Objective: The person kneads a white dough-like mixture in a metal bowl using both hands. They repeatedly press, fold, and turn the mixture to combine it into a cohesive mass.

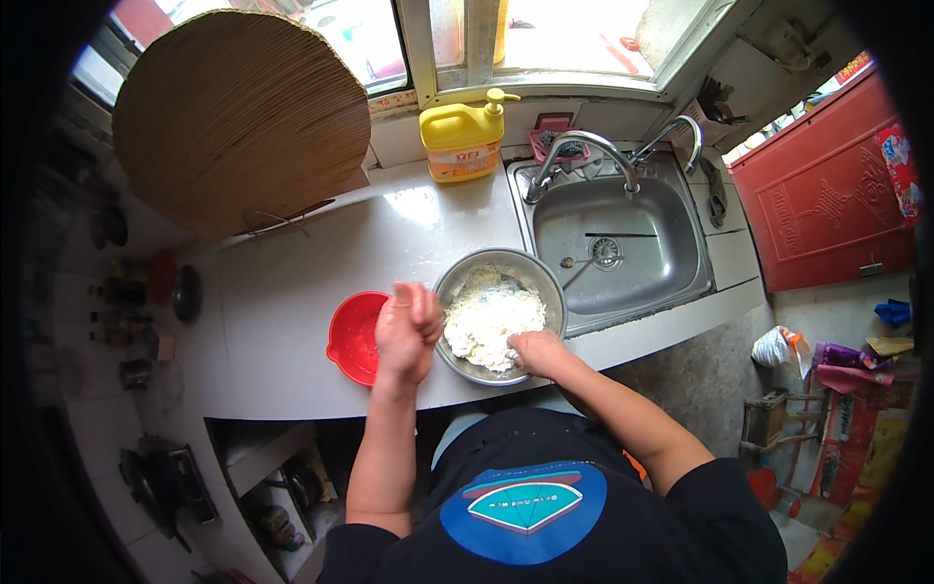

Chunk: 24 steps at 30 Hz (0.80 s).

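Note:
A steel mixing bowl [556,292] stands on the counter, left of the sink. Inside it lies a white, crumbly flour dough [489,321], with paler dry flour along the back wall. My right hand [541,353] reaches over the bowl's near right side, its fingertips sunk in the dough and hidden. Raised beside the bowl's left rim is my left hand [407,332], slightly blurred, its fingers curled in and nothing seen in them. It overlaps the right side of a red plastic bowl [354,339] with a small spout; whether it touches either bowl is unclear.
A steel sink [657,281] with a faucet [584,139] and utensils inside lies right of the bowl. Behind stands a yellow detergent bottle [461,139]. A large round woven lid [241,120] leans at the back left. The counter's front edge [292,417] runs before me.

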Tool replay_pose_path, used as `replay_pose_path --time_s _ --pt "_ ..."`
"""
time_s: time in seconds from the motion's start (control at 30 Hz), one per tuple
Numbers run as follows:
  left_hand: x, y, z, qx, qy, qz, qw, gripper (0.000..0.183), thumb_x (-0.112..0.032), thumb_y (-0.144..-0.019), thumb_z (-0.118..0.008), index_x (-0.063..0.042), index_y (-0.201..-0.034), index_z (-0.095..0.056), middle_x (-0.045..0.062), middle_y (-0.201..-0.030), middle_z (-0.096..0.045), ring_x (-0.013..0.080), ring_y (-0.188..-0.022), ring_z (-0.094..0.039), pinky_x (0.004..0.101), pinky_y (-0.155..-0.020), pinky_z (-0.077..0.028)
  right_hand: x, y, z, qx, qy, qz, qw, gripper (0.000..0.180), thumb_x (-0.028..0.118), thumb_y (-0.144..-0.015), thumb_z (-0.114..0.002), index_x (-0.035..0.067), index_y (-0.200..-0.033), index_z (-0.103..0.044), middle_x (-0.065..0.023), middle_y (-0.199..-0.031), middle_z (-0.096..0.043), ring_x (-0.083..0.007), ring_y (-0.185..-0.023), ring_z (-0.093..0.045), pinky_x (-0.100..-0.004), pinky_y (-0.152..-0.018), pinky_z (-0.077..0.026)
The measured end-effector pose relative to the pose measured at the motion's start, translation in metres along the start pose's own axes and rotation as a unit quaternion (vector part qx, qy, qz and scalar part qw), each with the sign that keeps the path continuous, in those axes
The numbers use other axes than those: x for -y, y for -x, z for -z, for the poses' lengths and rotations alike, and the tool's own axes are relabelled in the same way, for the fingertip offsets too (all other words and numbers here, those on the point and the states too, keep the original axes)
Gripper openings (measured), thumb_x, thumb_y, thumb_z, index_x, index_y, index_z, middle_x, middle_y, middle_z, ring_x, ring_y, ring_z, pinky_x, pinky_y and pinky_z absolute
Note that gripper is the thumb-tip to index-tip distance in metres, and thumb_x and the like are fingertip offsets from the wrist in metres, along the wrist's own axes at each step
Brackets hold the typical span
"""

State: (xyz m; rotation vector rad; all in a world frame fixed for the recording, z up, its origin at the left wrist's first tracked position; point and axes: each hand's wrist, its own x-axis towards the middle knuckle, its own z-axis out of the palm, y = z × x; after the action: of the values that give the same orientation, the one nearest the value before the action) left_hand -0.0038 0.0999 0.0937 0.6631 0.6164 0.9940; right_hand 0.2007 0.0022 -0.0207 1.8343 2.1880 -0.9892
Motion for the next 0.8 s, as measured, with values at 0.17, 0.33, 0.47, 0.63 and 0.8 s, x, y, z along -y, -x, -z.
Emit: replay_pose_path --time_s 0.17,0.33,0.47,0.63,0.8 --pt "0.087 -0.022 0.061 0.187 -0.880 -0.179 0.398 0.022 -0.009 -0.078 -0.049 -0.007 -0.095 -0.063 0.009 -0.105 -0.059 0.0256 -0.111 -0.051 0.0471 -0.096 -0.037 -0.002 0.003 -0.005 -0.011 -0.025 -0.001 1.000 0.020 0.017 -0.073 -0.059 0.004 -0.089 -0.058 -0.0174 -0.083 -0.063 -0.0324 -0.082 -0.061 -0.0430 -0.073 -0.048" --pt "0.083 -0.015 0.059 0.002 -0.793 -0.215 0.570 0.052 0.007 -0.076 -0.047 -0.004 -0.127 -0.044 0.015 -0.130 -0.044 0.0320 -0.126 -0.036 0.0453 -0.103 -0.030 -0.009 -0.001 0.005 -0.113 -0.132 -0.132 0.976 0.025 0.018 -0.076 -0.058 -0.003 -0.090 -0.058 -0.0231 -0.086 -0.061 -0.0373 -0.085 -0.059 -0.0438 -0.079 -0.047" --pt "0.118 -0.013 0.069 -0.176 -0.645 -0.139 0.730 0.045 0.001 -0.086 -0.042 -0.001 -0.131 -0.035 0.021 -0.127 -0.044 0.0362 -0.117 -0.043 0.0392 -0.097 -0.037 -0.012 -0.011 0.016 -0.070 -0.162 -0.221 0.959 0.034 0.026 -0.080 -0.055 -0.008 -0.088 -0.060 -0.0283 -0.089 -0.060 -0.0382 -0.089 -0.059 -0.0434 -0.083 -0.046" --pt "0.119 -0.013 0.061 -0.165 -0.639 -0.078 0.747 0.039 0.002 -0.087 -0.042 0.001 -0.126 -0.039 0.022 -0.118 -0.051 0.0385 -0.104 -0.051 0.0405 -0.087 -0.043 -0.033 -0.069 0.019 -0.070 -0.196 -0.299 0.931 0.040 0.031 -0.082 -0.055 -0.008 -0.089 -0.062 -0.0262 -0.094 -0.061 -0.0381 -0.090 -0.059 -0.0432 -0.082 -0.046" --pt "0.124 -0.017 0.067 -0.175 -0.619 -0.106 0.758 0.034 -0.002 -0.088 -0.041 -0.004 -0.122 -0.045 0.019 -0.114 -0.055 0.0371 -0.099 -0.055 0.0414 -0.080 -0.046 0.009 -0.134 0.000 -0.187 -0.129 -0.107 0.968 0.023 0.016 -0.079 -0.049 -0.004 -0.074 -0.059 -0.0250 -0.078 -0.061 -0.0360 -0.074 -0.062 -0.0435 -0.066 -0.050"
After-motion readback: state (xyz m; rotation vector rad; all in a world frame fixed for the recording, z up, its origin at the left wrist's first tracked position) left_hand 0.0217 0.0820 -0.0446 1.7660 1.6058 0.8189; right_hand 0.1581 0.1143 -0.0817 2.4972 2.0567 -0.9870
